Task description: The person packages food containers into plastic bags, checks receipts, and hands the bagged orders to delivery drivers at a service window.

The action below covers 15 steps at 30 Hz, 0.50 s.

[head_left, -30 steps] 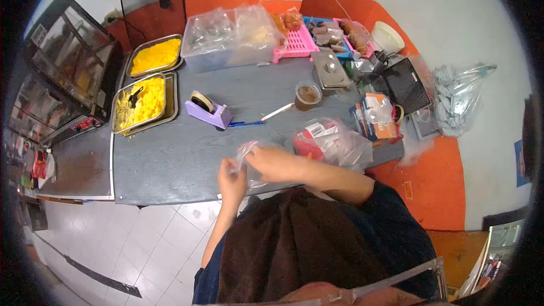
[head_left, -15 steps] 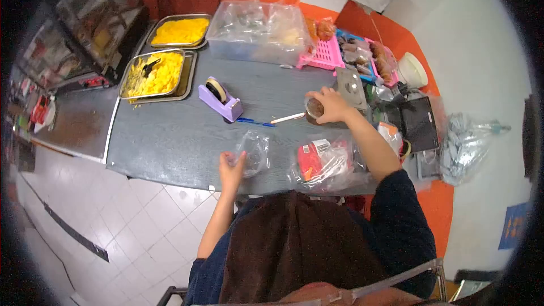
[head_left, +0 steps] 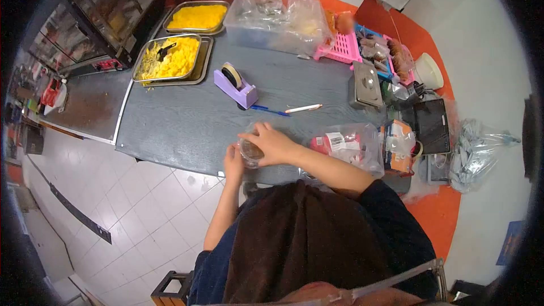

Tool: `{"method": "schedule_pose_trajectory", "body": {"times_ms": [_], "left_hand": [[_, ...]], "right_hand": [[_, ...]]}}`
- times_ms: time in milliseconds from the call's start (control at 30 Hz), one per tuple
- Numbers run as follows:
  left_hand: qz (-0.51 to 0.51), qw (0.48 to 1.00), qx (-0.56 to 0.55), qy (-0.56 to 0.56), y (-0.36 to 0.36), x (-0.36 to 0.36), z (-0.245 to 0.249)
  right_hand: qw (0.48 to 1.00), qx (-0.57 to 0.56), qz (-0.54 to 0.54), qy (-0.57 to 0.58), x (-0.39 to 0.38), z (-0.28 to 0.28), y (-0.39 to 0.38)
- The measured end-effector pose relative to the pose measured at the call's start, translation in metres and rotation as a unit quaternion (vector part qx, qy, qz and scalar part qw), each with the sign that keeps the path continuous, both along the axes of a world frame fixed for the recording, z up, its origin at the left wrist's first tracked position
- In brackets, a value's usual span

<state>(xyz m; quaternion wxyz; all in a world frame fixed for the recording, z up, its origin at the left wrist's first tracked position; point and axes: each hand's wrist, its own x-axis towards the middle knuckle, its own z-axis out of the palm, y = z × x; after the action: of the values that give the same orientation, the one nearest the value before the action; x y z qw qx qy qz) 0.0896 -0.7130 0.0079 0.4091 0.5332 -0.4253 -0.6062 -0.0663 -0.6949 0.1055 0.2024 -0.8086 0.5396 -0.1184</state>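
Note:
In the head view, my right hand (head_left: 273, 146) is wrapped over a small round see-through tub (head_left: 251, 151) with brown contents, near the front edge of the table. My left hand (head_left: 233, 164) pinches a thin see-through plastic bag, whose film is mostly hidden around the tub and fingers. Both hands meet at the tub, which overlaps the bag here. Just right of my right forearm lies a plastic pack with red contents and a white label (head_left: 339, 141). Beyond the hands are a blue pen (head_left: 270, 110) and a white pen (head_left: 304, 108).
A purple tape dispenser (head_left: 237, 86) stands mid-table. Metal trays of yellow food (head_left: 170, 59) sit at the back left, near a large plastic bin (head_left: 272, 37). Rightward are a lidded metal container (head_left: 366, 86), a pink basket (head_left: 343, 50) and a dark tablet (head_left: 432, 126).
My right hand has brought the tub from beside the white pen leftward and nearer, to the bag in my left hand. The camera view has shifted slightly.

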Motion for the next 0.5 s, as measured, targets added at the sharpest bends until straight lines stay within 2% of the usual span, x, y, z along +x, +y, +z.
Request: {"method": "schedule_pose_trajectory", "body": {"times_ms": [33, 67, 133, 167, 200, 233, 267, 300, 333, 367, 400, 467, 500], "left_hand": [[-0.008, 0.998, 0.054, 0.023, -0.001, 0.004, 0.011], [-0.007, 0.998, 0.056, 0.022, -0.004, 0.009, 0.015], [-0.04, 0.998, 0.041, -0.035, -0.007, 0.02, 0.024], [-0.052, 0.997, -0.003, -0.064, -0.006, 0.025, 0.031], [-0.05, 0.997, -0.002, -0.063, -0.007, 0.029, 0.029], [-0.055, 0.994, -0.049, -0.079, -0.007, 0.033, 0.027], [-0.061, 0.989, -0.097, -0.095, -0.007, 0.035, 0.026], [-0.061, 0.989, -0.097, -0.095, -0.007, 0.036, 0.033], [-0.077, 0.994, -0.045, -0.057, -0.007, 0.038, 0.046], [-0.092, 0.996, 0.006, -0.019, -0.008, 0.039, 0.057], [-0.091, 0.996, 0.005, -0.02, -0.008, 0.04, 0.063], [-0.108, 0.992, 0.03, 0.053, -0.009, 0.041, 0.075], [-0.108, 0.992, 0.029, 0.051, -0.01, 0.042, 0.085]], "right_hand": [[0.999, -0.027, -0.013, -0.024, 0.005, -0.003, 0.001], [0.999, -0.024, -0.013, -0.025, 0.005, -0.003, 0.005], [0.989, -0.105, -0.094, 0.04, 0.002, 0.015, 0.018], [0.99, -0.102, -0.092, 0.041, -0.004, -0.003, 0.025], [0.983, -0.081, -0.16, -0.022, -0.013, -0.036, 0.033], [0.968, -0.06, -0.228, -0.085, -0.02, -0.053, 0.038], [0.968, -0.06, -0.228, -0.084, -0.026, -0.052, 0.038], [0.866, 0.192, -0.286, -0.362, -0.033, -0.05, 0.037], [0.631, 0.413, -0.3, -0.584, -0.036, -0.045, 0.036], [0.637, 0.397, -0.32, -0.579, -0.033, -0.04, 0.036], [0.637, 0.397, -0.319, -0.579, -0.033, -0.034, 0.036], [0.735, 0.38, -0.33, -0.454, -0.036, -0.026, 0.037], [0.735, 0.38, -0.328, -0.456, -0.039, -0.018, 0.037]]}}
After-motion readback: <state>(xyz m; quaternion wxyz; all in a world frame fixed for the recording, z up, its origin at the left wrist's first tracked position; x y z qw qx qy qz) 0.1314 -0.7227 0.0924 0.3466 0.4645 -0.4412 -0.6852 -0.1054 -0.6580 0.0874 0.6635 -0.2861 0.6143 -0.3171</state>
